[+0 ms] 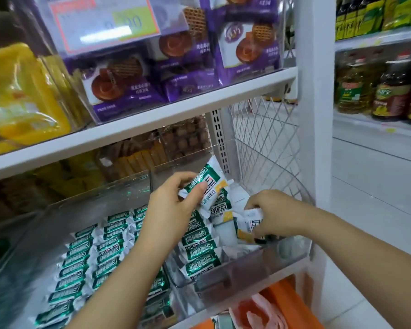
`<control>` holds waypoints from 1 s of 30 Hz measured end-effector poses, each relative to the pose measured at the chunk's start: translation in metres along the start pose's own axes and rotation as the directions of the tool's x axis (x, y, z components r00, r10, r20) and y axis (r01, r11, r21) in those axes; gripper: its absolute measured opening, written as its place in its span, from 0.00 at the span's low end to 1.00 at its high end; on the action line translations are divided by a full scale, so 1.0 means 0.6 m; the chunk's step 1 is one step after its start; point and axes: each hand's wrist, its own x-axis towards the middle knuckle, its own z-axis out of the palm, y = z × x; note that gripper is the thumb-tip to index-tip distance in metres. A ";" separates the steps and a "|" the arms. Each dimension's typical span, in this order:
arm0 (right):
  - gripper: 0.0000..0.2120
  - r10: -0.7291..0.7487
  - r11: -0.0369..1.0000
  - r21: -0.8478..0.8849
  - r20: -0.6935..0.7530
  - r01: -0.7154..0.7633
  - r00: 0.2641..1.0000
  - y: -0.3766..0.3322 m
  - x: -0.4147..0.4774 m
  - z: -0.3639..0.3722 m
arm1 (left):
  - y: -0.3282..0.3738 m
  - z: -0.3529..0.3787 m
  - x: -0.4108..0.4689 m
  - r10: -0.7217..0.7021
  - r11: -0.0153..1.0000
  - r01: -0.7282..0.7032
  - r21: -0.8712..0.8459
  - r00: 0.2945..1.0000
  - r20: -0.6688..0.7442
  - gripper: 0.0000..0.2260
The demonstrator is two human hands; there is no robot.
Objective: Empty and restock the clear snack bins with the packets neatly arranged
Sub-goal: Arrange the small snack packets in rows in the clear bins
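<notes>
While two clear snack bins sat side by side under a white shelf board, a person's left hand gripped a green-and-white packet above the right-hand bin, thumb curled across its face and fingers wrapped behind it. The right hand, just beside it and lower in the same bin, pinched the crimped edge of a white-and-yellow packet between thumb and curled fingers. Beneath both hands a loose heap of packets lay at the back of that bin, and a column of green packets lay flat along its left wall toward the front. The left-hand bin held rows of green packets laid flat and side by side, covering much of its floor. On the board above stood another clear bin of purple biscuit packets with a price card on its front, and yellow packets to its left. A white wire mesh panel closed the unit's right end; bottles of oil lined a shelf well apart on the right, and an orange basket showed below
</notes>
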 end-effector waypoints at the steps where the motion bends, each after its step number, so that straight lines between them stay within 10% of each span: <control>1: 0.22 -0.037 0.998 0.043 -0.052 0.040 0.998 0.001 -0.002 -0.008 | -0.001 0.000 0.001 -0.008 1.000 0.008 -0.002 1.000 0.001 0.06; 7: 0.20 -0.113 0.917 0.343 -0.264 0.202 0.958 0.006 -0.031 -0.077 | 0.003 -0.009 0.004 -0.034 0.999 0.035 -0.028 0.999 0.019 0.10; 12: 0.19 -0.159 0.601 0.735 -0.273 0.313 0.949 -0.006 -0.040 -0.086 | 0.012 -0.013 0.002 -0.035 0.996 0.041 -0.080 0.996 0.076 0.11; 30: 0.14 -0.241 0.692 0.624 -0.273 0.362 0.931 -0.040 -0.023 -0.043 | 0.018 -0.027 -0.006 0.042 0.949 0.073 -0.307 0.935 0.351 0.19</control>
